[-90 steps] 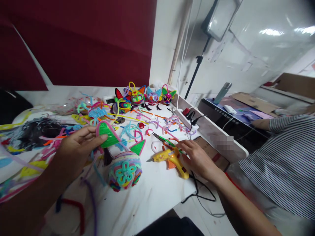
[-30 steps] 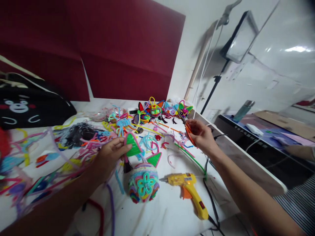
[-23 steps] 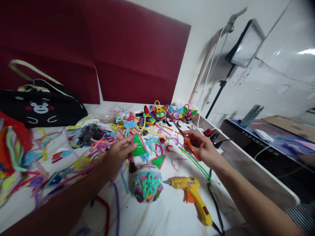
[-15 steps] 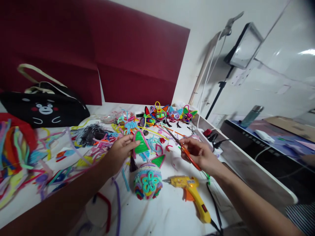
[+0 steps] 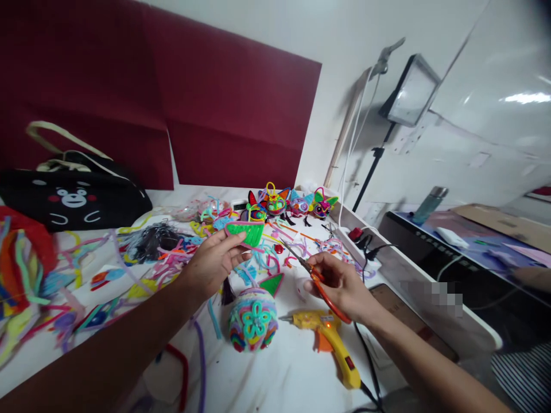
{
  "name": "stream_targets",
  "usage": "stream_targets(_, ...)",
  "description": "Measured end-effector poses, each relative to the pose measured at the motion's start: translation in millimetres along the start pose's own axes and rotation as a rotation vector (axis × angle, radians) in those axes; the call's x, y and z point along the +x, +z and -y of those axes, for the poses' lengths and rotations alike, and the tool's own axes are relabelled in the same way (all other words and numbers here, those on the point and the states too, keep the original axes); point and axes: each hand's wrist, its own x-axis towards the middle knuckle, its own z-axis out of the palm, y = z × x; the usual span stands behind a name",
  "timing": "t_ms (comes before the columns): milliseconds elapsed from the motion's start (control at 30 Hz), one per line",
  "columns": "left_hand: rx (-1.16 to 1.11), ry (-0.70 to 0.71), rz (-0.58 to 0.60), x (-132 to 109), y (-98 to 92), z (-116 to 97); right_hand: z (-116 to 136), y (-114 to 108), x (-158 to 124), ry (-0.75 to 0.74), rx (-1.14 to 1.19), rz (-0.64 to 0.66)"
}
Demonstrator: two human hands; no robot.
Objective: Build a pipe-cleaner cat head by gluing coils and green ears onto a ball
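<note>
The left hand [image 5: 212, 261] grips a pink-edged green ear piece [image 5: 249, 233]; the right hand [image 5: 344, 287] grips orange-handled scissors [image 5: 315, 275]. The patterned ball [image 5: 253, 332], toward the front edge of the worktop [image 5: 253, 381], already carries its turquoise flower [image 5: 256, 319]. A second ear piece [image 5: 272, 284] stands at its rear, attachment unclear; the held piece appears unattached.

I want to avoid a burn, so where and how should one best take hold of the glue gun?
Probably by the handle, from the near right: the glue gun lies on its side, handle slanting that way, nozzle pointing left toward the ball. A light glows on the gun, so the nozzle may be hot.
</note>
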Motion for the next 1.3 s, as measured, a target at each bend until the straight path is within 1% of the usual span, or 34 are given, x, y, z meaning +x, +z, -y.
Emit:
stream_targets(133,-0.064,0.024,0.000,3,13.7,2,2,3,-5,-0.076,-0.167,-0.056)
stream_targets(333,-0.120,0.009,0.009,-4,35.7,4,-1,4,-6,-0.303,-0.356,-0.154)
stream_targets(500,-0.127,-0.020,0.006,-12,46.0,7,-7,3,-6,-0.453,-0.493,-0.218)
stream_targets(733,-0.110,-0.098,0.010,-17,50.3,14,-7,4,-3,-0.574,-0.604,-0.269)
stream_targets(900,-0.088,-0.130,0.044,-20,51.0,17,-9,5,0,-0.633,-0.639,-0.280)
stream_targets(1167,-0.107,-0.138,0.036,-23,49.9,23,-9,6,2,-0.717,-0.694,-0.324)
stream_targets(1300,-0.112,-0.143,0.027,-24,51.1,23,-9,7,3,-0.735,-0.714,-0.338)
